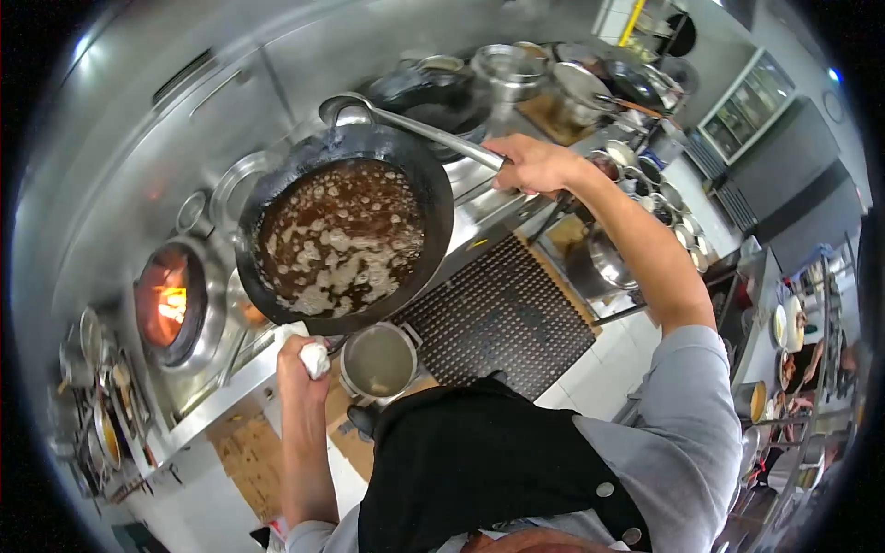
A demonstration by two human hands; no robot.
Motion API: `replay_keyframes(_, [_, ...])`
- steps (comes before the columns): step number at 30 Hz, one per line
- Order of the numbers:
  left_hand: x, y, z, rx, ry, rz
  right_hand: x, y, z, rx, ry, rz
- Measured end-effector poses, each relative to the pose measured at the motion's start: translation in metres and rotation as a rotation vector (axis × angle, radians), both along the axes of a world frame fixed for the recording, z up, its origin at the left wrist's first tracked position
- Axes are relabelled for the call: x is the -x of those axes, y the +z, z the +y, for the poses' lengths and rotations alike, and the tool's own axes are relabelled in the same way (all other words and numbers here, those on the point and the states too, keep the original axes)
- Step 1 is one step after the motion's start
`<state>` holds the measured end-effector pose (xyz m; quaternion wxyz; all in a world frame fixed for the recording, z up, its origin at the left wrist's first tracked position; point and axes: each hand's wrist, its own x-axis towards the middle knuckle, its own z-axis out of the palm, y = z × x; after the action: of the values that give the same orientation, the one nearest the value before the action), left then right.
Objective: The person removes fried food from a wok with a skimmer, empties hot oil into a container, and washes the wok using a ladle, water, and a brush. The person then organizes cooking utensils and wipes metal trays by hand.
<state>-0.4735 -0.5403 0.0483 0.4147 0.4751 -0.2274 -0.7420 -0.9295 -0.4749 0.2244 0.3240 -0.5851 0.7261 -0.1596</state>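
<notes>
A black wok (441, 212) is lifted off the stove, holding dark brown liquid (336, 230) with pale foam and bubbles. My left hand (300, 373) is closed round a folded white cloth (315, 358) at the wok's near edge; the handle under it is hidden. My right hand (535, 166) grips the end of a long-handled metal ladle (429, 132). The ladle's bowl lies at the wok's far loop handle (355, 111), and whether it hooks under the loop I cannot tell. Below the wok's near side stands a metal pot (380, 361) with cloudy liquid.
Flames burn in the open burner (171, 300) at the left. Another wok (433, 97) and stacked steel pots (509, 69) stand along the stove behind. A perforated black mat (502, 313) covers the floor. Several seasoning containers (659, 207) stand at the right, and shelving (811, 396) holds dishes.
</notes>
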Motion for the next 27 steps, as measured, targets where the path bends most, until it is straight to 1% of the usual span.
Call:
replay_keyframes(1, [0.025,-0.002,0.006,-0.050,-0.053,0.046,0.030,-0.003,0.019,0.019,-0.009,0.023])
replay_keyframes(2, [0.050,-0.003,0.012,-0.042,-0.070,0.058,0.056,0.003,0.037,0.041,-0.015,0.050])
replay_keyframes(3, [0.079,-0.001,0.021,-0.043,-0.126,0.070,0.076,0.017,0.057,0.000,-0.038,0.085])
replay_keyframes(4, [0.107,0.002,0.028,-0.043,-0.180,0.080,0.089,0.031,0.085,0.024,-0.106,0.054])
replay_keyframes(6, [0.167,0.016,0.043,-0.056,-0.227,0.064,0.142,0.030,0.121,0.002,-0.165,0.076])
replay_keyframes(8, [0.220,0.012,0.043,-0.083,-0.340,0.125,0.173,0.041,0.162,0.001,-0.234,0.142])
replay_keyframes(9, [0.248,0.014,0.044,-0.086,-0.372,0.117,0.192,0.039,0.178,-0.002,-0.295,0.207])
replay_keyframes(10, [0.274,0.013,0.043,-0.071,-0.429,0.153,0.206,0.042,0.198,0.000,-0.359,0.140])
replay_keyframes(12, [0.329,0.016,0.041,-0.074,-0.535,0.177,0.232,0.047,0.229,0.027,-0.441,0.102])
replay_keyframes(13, [0.357,0.013,0.037,-0.077,-0.604,0.205,0.251,0.046,0.244,0.042,-0.474,0.122])
replay_keyframes(14, [0.387,0.016,0.038,-0.077,-0.619,0.254,0.267,0.048,0.255,0.053,-0.504,0.145])
replay_keyframes(15, [0.411,0.012,0.034,-0.076,-0.640,0.255,0.263,0.063,0.256,-0.021,-0.547,0.170])
replay_keyframes(16, [0.441,0.014,0.035,-0.072,-0.663,0.249,0.295,0.050,0.269,0.037,-0.532,0.193])
replay_keyframes(17, [0.469,0.022,0.037,-0.102,-0.665,0.200,0.311,0.052,0.278,0.000,-0.590,0.206])
replay_keyframes(18, [0.495,0.021,0.034,-0.104,-0.677,0.211,0.327,0.054,0.283,-0.033,-0.650,0.220])
replay_keyframes(20, [0.548,0.012,0.026,-0.105,-0.799,0.265,0.363,0.050,0.294,-0.016,-0.684,0.211])
replay_keyframes(22, [0.588,0.008,0.019,-0.113,-0.802,0.255,0.403,0.035,0.298,0.020,-0.694,0.185])
replay_keyframes(24, [0.635,0.007,0.008,-0.060,-0.883,0.312,0.422,0.046,0.295,0.026,-0.774,0.205])
replay_keyframes(26, [0.676,0.008,-0.003,-0.088,-0.877,0.275,0.444,0.051,0.287,0.013,-0.905,0.096])
replay_keyframes(27, [0.695,0.013,-0.007,-0.083,-0.872,0.281,0.460,0.052,0.283,-0.002,-0.904,0.107])
